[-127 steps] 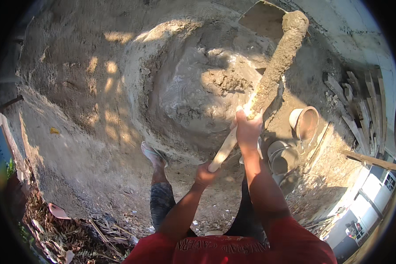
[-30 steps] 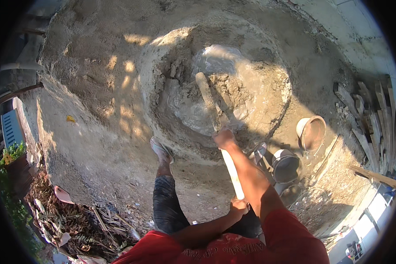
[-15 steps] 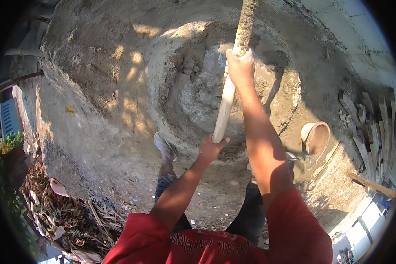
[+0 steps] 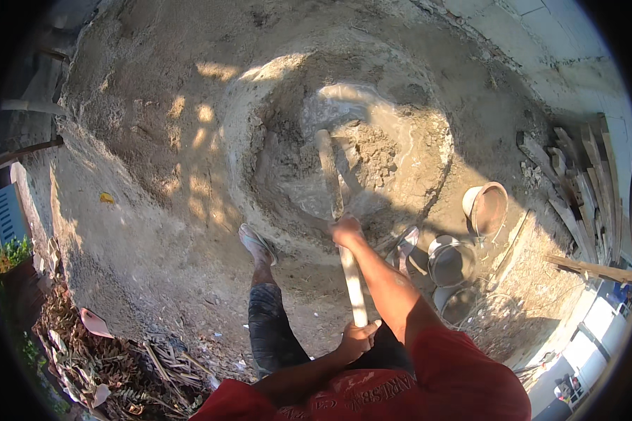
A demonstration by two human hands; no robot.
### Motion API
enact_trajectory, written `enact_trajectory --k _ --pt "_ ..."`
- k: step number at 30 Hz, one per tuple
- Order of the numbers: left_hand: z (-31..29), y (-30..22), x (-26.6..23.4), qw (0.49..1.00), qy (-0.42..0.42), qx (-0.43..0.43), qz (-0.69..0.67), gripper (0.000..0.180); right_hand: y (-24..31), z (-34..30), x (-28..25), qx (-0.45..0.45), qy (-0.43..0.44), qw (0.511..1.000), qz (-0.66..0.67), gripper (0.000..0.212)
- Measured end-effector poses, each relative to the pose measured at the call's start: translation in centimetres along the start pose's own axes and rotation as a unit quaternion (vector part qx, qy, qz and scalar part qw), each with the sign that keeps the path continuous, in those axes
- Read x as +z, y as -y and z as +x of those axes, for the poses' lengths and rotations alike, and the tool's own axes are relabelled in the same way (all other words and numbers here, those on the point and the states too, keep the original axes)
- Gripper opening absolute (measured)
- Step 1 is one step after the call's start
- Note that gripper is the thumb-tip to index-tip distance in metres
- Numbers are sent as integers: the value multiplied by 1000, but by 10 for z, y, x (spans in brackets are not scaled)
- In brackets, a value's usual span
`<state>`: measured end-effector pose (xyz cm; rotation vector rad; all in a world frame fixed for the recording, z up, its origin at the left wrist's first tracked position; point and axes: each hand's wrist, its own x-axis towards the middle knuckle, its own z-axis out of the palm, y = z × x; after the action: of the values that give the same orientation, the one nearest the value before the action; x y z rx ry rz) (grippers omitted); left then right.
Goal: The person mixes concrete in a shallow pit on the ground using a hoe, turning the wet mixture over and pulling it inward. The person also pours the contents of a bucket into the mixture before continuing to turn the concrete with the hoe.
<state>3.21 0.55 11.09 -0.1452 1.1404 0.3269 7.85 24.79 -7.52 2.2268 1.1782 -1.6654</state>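
Both hands grip the long wooden handle of a hoe (image 4: 351, 281). My left hand (image 4: 359, 339) is closed round the handle's near end, close to my body. Farther up the shaft, my right hand (image 4: 347, 231) wraps round it, slightly blurred. The far part of the handle is coated in grey mud and reaches into wet mortar (image 4: 295, 179) inside a round, raised ring. The blade cannot be made out clearly in the mix. A sunlit lumpy mound of mortar (image 4: 376, 154) lies just right of the hoe's far end.
Several buckets stand to the right, among them a tilted one (image 4: 489, 209) and a grey one (image 4: 451, 263). Wooden planks (image 4: 576, 189) lean at the far right by a pale wall (image 4: 576, 42). Dry leaves and sticks (image 4: 112, 358) are heaped at lower left. My feet stand by the ring.
The hoe has come down and toward my body, its far end now low in the mortar. Both hands have moved nearer to me, still gripping the handle.
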Motion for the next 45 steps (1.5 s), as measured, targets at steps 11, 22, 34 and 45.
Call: enact_trajectory --k 11,22,34,45 --pt "138 -145 -15 900 11 210 381 37 65 -42 -203 -122 -323 882 322 47" --pt "126 -212 -85 844 -91 47 527 47 -9 155 -92 35 -270 920 283 41" --pt "-40 -39 -157 824 -204 51 526 42 23 -95 14 -10 -211 891 401 30" --pt "59 -213 -15 914 -11 51 403 36 8 102 -144 86 -162 922 342 38"
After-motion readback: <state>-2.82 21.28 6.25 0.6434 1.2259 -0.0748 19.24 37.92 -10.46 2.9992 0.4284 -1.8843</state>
